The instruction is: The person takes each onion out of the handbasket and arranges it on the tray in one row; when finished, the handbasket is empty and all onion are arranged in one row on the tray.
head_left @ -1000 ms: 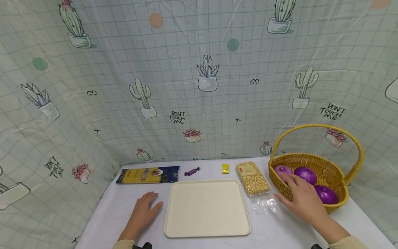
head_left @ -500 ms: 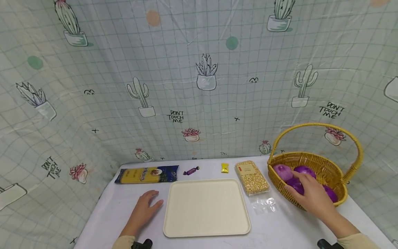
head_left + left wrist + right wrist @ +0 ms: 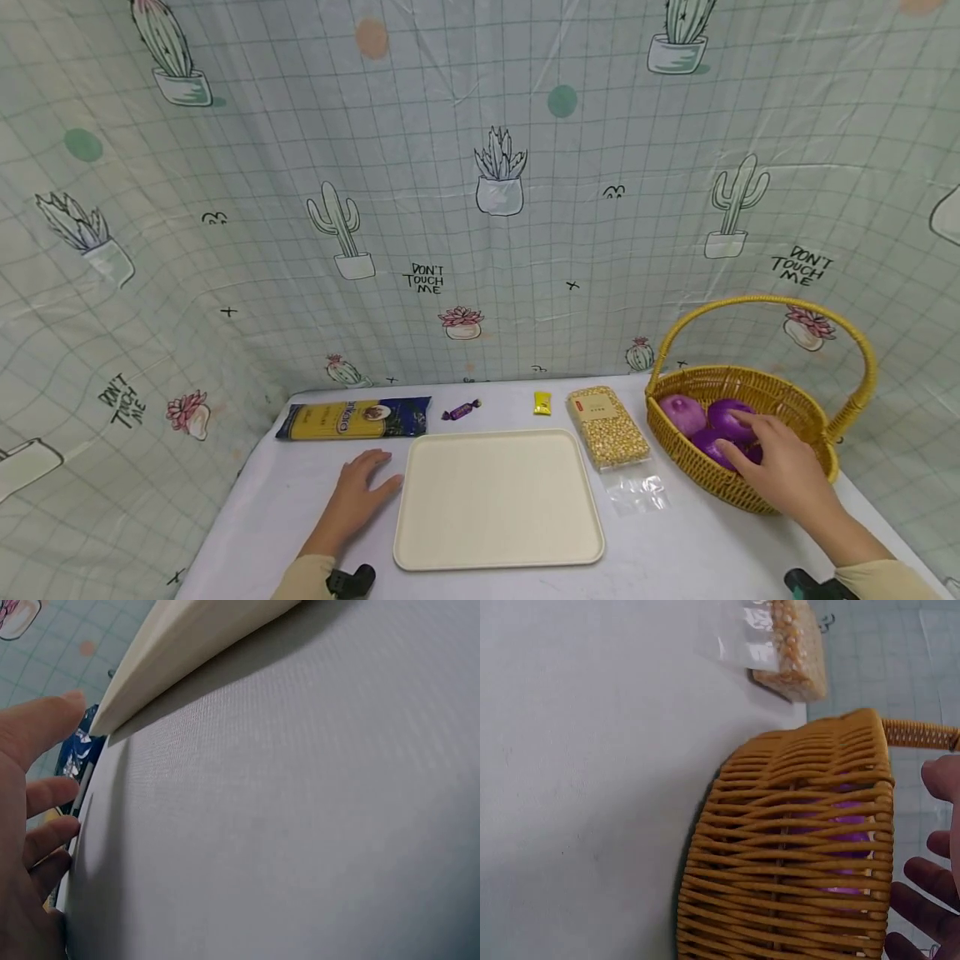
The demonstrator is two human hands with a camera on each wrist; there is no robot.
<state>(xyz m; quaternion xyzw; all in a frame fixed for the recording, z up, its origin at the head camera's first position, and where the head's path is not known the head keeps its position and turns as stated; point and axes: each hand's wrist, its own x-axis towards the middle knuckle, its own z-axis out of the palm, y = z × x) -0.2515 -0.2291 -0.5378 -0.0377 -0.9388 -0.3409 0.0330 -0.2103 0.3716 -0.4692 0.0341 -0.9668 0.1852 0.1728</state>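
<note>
In the head view my right hand (image 3: 791,471) reaches over the near rim of a yellow wicker basket (image 3: 697,475), fingers spread above the purple onions inside. A paler onion (image 3: 682,414) lies at the left, a darker onion (image 3: 727,417) beside it, and another onion (image 3: 711,446) in front; my fingers partly cover one more. The right wrist view shows the fingers (image 3: 930,881) loosely extended past the basket rim, with nothing gripped. My left hand (image 3: 358,500) lies relaxed beside the left edge of a cream tray (image 3: 498,500), its thumb close to the rim.
Along the back of the white table lie a yellow and blue pasta packet (image 3: 352,419), a purple wrapped candy (image 3: 461,410), a small yellow packet (image 3: 542,403) and a bag of corn kernels (image 3: 611,429). The basket's tall handle (image 3: 757,299) arches above it.
My right hand has moved rightward across the basket, uncovering the paler onion and the darker onion in front. My left hand has shifted slightly forward and toward the tray.
</note>
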